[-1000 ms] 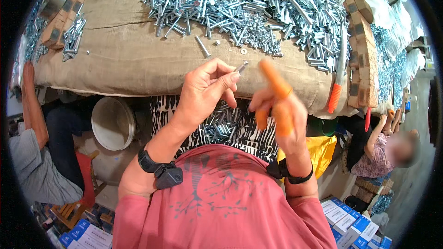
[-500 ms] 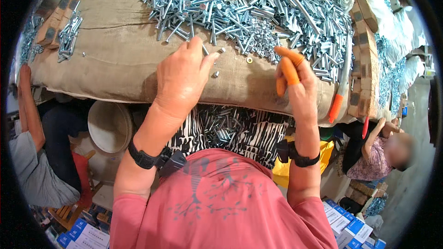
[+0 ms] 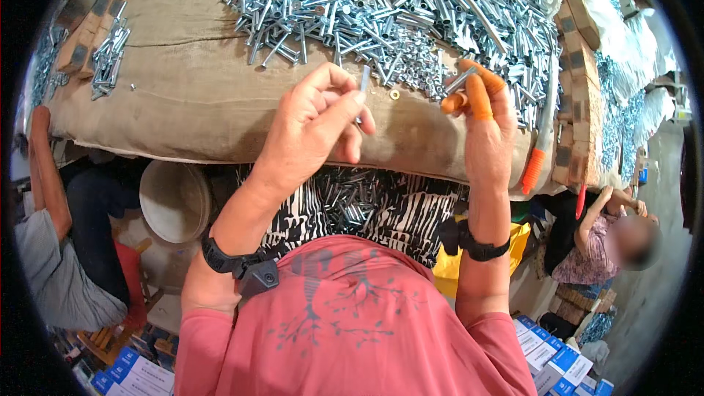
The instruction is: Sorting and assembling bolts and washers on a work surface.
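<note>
The right hand (image 3: 490, 136) wears bright orange finger covers (image 3: 480, 97) against a silver-grey tube (image 3: 460, 81); the metal rod (image 3: 364, 78) is silvery too. Loose metal pieces (image 3: 308, 4) gleam silver with a bluish cast over the tan-brown counter (image 3: 176, 66), near one washer (image 3: 394, 94) (yellowish, oddly enough). The shirt (image 3: 352, 352) is dusty red with a dark grey branching print, the trousers (image 3: 418, 216) streaked black and white, the bag (image 3: 449, 275) yellow, the boxes (image 3: 550, 374) blue and white.
</note>
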Motion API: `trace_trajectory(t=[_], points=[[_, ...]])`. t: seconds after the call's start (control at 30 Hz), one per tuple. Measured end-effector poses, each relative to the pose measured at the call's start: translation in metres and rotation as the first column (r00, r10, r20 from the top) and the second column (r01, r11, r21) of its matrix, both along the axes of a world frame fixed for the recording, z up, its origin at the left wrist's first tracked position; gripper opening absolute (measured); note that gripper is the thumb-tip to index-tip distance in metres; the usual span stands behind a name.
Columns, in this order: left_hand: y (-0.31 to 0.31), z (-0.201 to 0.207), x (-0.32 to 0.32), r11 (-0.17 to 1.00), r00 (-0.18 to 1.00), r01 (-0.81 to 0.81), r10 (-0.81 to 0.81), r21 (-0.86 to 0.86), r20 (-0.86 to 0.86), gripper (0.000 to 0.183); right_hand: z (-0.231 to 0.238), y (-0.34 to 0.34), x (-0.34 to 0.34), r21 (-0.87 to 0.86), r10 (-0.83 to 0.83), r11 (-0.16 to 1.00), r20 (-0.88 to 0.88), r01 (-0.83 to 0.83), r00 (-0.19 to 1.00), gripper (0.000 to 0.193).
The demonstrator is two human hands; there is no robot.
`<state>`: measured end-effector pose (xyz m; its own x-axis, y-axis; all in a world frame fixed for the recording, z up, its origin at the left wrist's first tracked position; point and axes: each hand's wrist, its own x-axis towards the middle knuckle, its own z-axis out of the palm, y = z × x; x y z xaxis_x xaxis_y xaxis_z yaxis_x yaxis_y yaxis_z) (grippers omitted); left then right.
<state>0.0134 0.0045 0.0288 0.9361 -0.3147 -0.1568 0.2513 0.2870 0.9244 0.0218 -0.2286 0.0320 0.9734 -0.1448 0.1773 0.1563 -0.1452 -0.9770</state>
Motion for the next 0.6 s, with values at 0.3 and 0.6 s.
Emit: trace_trajectory(t=[0.3,0.6], points=[[-0.031,-0.005,-0.028,0.967,0.978,0.189,-0.202,-0.17,-0.06,0.016,0.002,-0.003,-0.04,0.477,0.16,0.875,-0.117,-0.086,0.98,0.032],[-0.037,0.0,-0.037,0.972,0.976,0.199,-0.207,-0.123,-0.065,0.015,0.009,0.008,-0.058,0.532,0.168,0.844,-0.145,-0.067,0.975,0.031]])
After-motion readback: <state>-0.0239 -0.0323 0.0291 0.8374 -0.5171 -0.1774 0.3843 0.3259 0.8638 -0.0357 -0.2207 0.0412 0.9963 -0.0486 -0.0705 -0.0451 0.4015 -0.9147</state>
